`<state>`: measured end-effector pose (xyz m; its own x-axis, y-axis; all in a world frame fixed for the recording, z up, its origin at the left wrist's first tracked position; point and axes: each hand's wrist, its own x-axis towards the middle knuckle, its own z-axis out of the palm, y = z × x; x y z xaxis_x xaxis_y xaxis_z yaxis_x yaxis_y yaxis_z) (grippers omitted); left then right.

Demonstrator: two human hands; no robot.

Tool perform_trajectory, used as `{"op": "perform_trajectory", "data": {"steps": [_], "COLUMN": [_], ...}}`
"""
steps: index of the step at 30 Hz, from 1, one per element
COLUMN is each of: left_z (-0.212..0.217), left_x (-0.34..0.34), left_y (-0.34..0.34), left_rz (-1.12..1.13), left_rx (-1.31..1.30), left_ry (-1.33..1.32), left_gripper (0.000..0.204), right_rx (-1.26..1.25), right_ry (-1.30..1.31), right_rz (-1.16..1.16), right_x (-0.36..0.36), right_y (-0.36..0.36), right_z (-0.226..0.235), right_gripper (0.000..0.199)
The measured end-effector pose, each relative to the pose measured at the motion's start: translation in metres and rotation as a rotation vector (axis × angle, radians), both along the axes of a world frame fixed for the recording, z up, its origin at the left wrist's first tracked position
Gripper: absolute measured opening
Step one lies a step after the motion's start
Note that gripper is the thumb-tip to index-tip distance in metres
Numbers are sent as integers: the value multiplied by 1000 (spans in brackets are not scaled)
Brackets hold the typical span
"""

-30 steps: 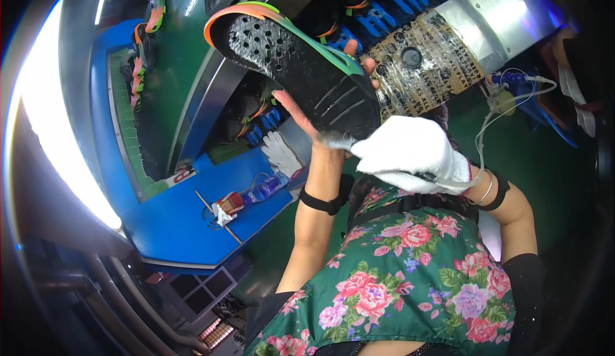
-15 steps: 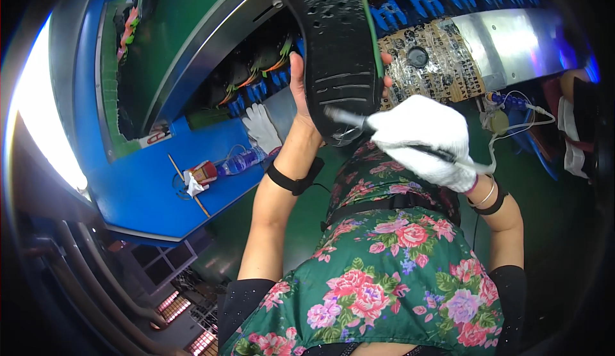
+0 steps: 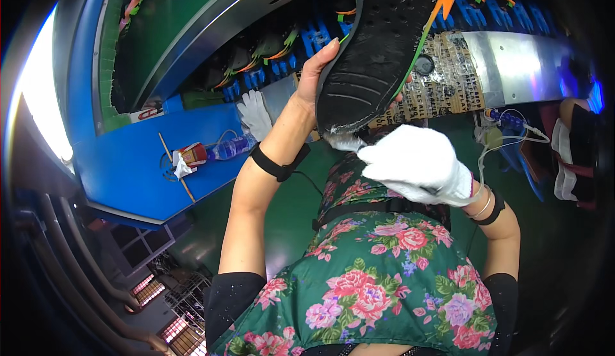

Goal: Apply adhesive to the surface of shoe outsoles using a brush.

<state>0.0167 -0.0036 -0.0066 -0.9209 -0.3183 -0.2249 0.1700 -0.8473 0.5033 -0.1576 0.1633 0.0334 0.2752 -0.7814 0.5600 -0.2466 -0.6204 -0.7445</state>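
My left hand (image 3: pixel 312 77), bare, grips a black shoe (image 3: pixel 378 55) from beneath, its underside turned toward me. Thumb and fingertips show on either side of it; the rest of the hand is hidden behind. The shoe has holes and grooves in its bottom and orange and green along the right edge. My right hand (image 3: pixel 416 164), in a white knit glove, is closed around a brush (image 3: pixel 346 142). The bristles are at the shoe's near, rounded end, and part of that rim looks wet. A thin pale hose (image 3: pixel 483 170) runs near the gloved wrist.
Ahead, several shoes with orange and green trim sit on blue holders (image 3: pixel 471 13) behind a cardboard-covered metal ledge (image 3: pixel 448 87). On the left, a blue table (image 3: pixel 122 164) bears a white glove (image 3: pixel 255 114), a plastic bottle (image 3: pixel 232 147), a red box (image 3: pixel 192 154) and a thin stick (image 3: pixel 176 167).
The shoe has moved to the right and tilted, its far end leaning right. The brush has gone from the grooved underside to the near end's rim, with my right hand slightly lower.
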Motion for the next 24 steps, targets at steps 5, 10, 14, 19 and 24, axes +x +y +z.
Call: {"op": "perform_trajectory", "data": {"steps": [5,10,14,19,24], "left_z": [9,5,-8,9,50], "left_x": [1,3,21,64,155], "left_y": [-11,20,49,64,7], "left_rz": [10,296,179,337,369], "left_rx": [185,552,291,148,-213], "left_ry": [141,189,163,150,411], "left_gripper": [101,95,87,103,117], "right_rx": [198,394,-49,302,504], "right_ry": [-169,-288,56,-213,-982], "right_rz": [-110,-329,-514,-264,-422], "right_x": [6,-5,-25,-12,-17], "right_y": [-10,-17,-54,-45,-32], "right_z": [5,8,21,24,-11], "right_gripper": [18,17,24,20,22]}}
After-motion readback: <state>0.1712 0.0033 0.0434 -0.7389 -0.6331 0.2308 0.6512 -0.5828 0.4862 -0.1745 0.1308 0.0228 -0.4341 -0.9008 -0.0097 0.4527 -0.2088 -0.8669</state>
